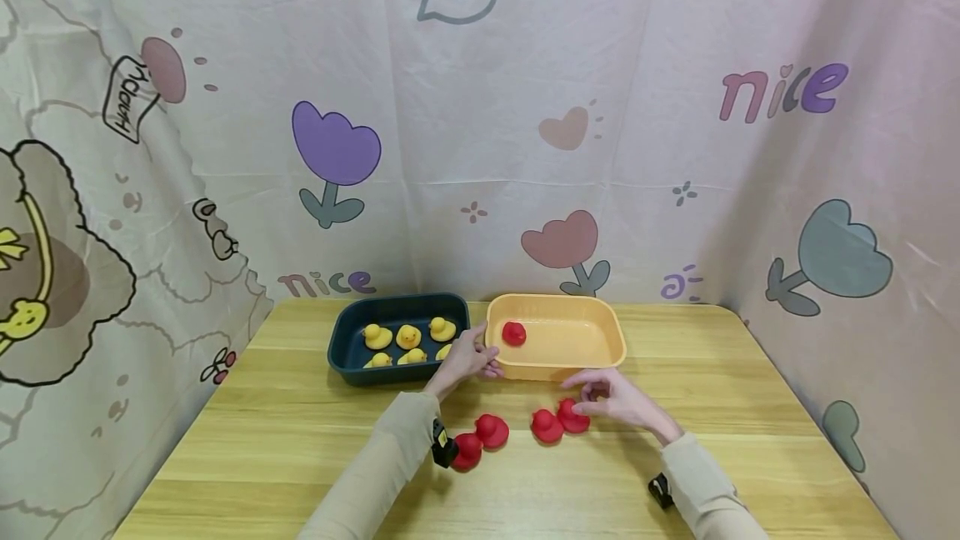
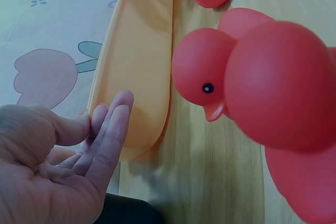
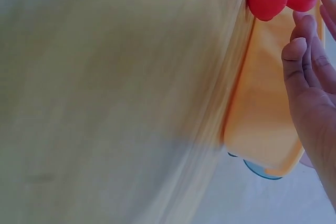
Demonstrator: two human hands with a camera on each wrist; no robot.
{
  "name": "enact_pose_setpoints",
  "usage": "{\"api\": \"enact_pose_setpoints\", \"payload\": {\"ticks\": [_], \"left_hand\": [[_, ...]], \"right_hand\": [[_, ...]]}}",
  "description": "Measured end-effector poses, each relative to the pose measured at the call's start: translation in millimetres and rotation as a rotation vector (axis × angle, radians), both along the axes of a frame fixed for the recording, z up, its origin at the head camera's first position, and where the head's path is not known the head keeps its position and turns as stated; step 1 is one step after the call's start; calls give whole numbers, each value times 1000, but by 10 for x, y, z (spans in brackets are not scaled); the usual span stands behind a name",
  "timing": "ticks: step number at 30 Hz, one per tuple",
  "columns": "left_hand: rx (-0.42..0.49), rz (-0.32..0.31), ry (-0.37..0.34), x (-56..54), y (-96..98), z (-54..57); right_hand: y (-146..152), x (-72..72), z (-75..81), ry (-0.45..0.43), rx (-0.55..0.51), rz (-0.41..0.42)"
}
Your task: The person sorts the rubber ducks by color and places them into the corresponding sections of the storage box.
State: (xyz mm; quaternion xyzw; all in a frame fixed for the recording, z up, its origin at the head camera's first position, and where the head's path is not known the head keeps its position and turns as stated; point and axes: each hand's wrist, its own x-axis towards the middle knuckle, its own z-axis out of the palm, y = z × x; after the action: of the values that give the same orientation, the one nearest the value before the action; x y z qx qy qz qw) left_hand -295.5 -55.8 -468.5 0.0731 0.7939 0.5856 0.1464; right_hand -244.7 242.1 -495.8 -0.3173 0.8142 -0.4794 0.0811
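In the head view, my left hand is at the left end of the yellow tray, between it and the dark blue tray. The left wrist view shows my thumb near the tray's rim and my other fingers fairly straight, overlapping its outer wall. My right hand hovers by the tray's front wall, fingers loosely bent, over a red rubber duck. Another red duck sits beside that one. Two more red ducks stand near my left forearm. One red duck lies inside the yellow tray.
The dark blue tray stands to the left, with several yellow ducks in it. Both trays are on the wooden table, close to a patterned curtain at the back. Black wrist cameras sit under my sleeves.
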Motion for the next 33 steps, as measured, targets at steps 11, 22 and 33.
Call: {"api": "enact_pose_setpoints", "payload": {"ticks": [11,22,33], "left_hand": [[7,-2,-8,5,-5,5],[14,-1,-8,11,-3,8],[20,-7,3,16,-9,6]], "right_hand": [[-20,-37,-5,-4,63,18],[-36,-46,2,-15,54,65],[-22,-51,-12,-21,83,90]]}}
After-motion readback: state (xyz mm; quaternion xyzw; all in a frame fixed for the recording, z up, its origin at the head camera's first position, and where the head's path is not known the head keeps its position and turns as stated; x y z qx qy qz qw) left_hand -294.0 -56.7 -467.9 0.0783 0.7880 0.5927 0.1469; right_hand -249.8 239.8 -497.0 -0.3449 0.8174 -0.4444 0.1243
